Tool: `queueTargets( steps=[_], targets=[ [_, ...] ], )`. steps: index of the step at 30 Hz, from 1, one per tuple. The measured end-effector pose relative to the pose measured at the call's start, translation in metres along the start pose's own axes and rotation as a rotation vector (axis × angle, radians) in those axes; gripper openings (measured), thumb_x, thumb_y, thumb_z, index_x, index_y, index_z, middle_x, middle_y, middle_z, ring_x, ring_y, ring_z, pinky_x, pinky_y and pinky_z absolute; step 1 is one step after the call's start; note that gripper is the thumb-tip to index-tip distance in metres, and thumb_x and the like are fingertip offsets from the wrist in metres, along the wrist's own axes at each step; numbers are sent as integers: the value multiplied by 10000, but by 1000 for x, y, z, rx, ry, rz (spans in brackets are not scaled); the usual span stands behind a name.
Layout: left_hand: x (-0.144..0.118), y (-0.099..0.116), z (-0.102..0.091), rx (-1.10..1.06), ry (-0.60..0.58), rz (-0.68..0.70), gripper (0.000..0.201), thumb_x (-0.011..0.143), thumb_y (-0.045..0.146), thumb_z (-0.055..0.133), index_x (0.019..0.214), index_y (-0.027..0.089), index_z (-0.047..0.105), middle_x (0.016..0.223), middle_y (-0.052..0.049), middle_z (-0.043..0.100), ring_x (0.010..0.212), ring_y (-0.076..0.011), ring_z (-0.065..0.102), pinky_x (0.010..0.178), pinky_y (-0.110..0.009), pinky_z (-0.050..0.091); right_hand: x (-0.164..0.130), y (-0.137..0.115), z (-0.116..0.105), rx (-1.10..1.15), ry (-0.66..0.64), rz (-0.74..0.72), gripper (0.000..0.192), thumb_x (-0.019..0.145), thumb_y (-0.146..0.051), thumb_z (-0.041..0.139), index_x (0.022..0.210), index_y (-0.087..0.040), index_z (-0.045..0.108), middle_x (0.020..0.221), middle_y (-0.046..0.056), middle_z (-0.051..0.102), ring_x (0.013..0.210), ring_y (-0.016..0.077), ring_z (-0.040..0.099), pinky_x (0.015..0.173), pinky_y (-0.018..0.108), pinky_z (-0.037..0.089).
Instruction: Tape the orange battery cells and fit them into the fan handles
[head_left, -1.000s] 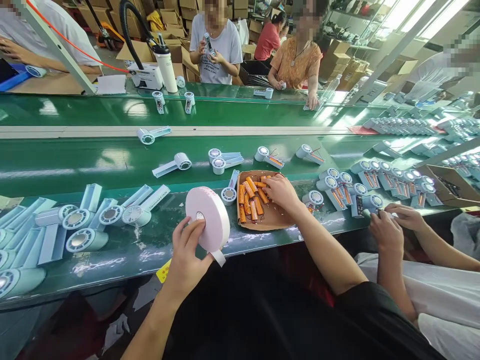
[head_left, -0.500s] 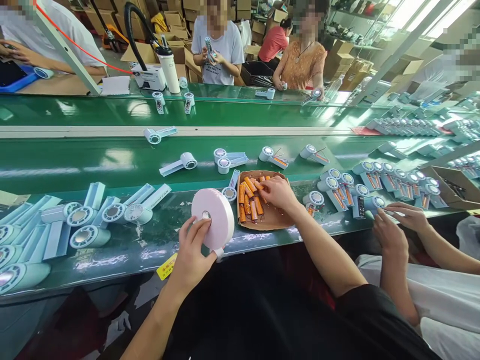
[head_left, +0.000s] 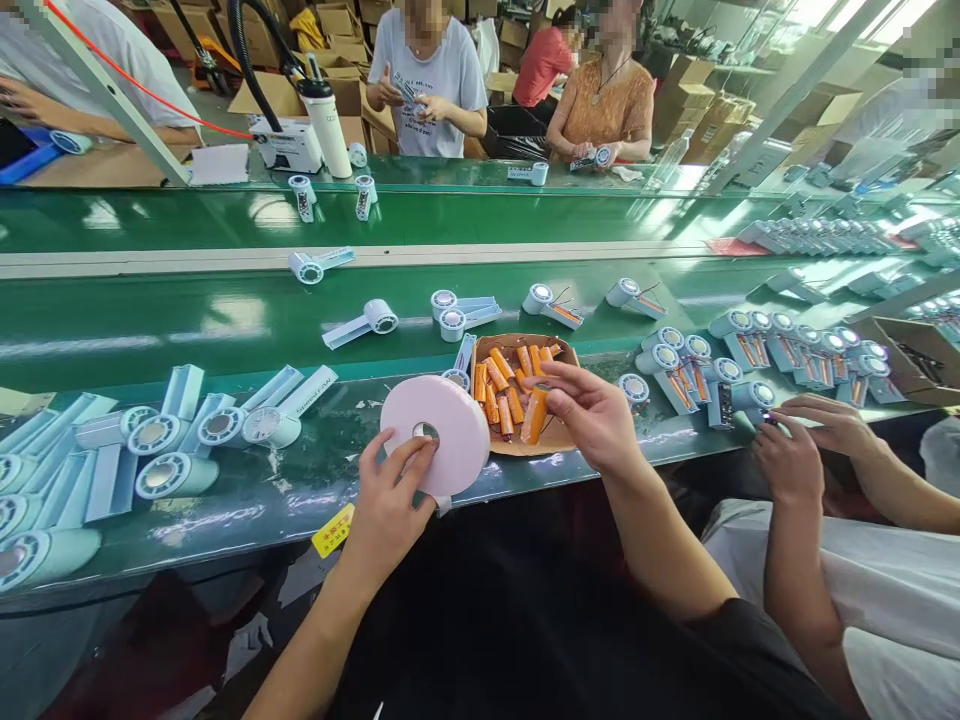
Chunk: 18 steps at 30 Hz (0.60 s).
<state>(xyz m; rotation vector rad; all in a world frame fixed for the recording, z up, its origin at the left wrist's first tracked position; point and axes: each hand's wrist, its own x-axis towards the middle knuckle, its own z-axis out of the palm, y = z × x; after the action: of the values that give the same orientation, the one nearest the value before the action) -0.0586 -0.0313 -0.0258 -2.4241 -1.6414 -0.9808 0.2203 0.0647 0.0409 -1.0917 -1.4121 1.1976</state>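
My left hand (head_left: 394,500) grips a large white roll of tape (head_left: 457,440), fingers at its centre hole and thumb by the lower edge, where a loose end shows. My right hand (head_left: 596,415) pinches an orange battery cell (head_left: 534,416) between thumb and fingers, just above a cardboard tray (head_left: 559,440). Several more orange battery cells (head_left: 496,375) lie jumbled in that tray. Behind the roll, a pale blue handheld fan body (head_left: 465,355) is partly hidden.
Several fan bodies (head_left: 176,475) crowd the bench on the left. More, with orange cells fitted, stand in rows (head_left: 795,345) on the right. A co-worker's hands (head_left: 795,450) work close by on my right. Fan parts (head_left: 379,318) lie on the green belt (head_left: 150,340).
My right hand has lifted a battery cell out of the pile and drawn back toward me. The tape roll has turned its flat face more toward me.
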Motion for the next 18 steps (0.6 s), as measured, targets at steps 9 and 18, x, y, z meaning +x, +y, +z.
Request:
queueTargets(
  steps=[9,18],
  targets=[
    [5,5,-4,101,-36,61,667,870,-5,610,1454,310,670,1264,-54,772,1323,-344,511,1065,-452,537,-6,-9,11,-280,-74,-16,241,809,-463,840,925,-256,882,928,31,854,780,232,784,734,337,662],
    [4,7,-6,183,-22,44,589,891,28,616,1410,292,704,1252,-43,779,1172,-321,532,1028,-442,507,-9,8,21,-203,-95,48,270,824,-469,841,1000,-267,878,1013,43,853,955,276,802,928,401,649]
  ],
)
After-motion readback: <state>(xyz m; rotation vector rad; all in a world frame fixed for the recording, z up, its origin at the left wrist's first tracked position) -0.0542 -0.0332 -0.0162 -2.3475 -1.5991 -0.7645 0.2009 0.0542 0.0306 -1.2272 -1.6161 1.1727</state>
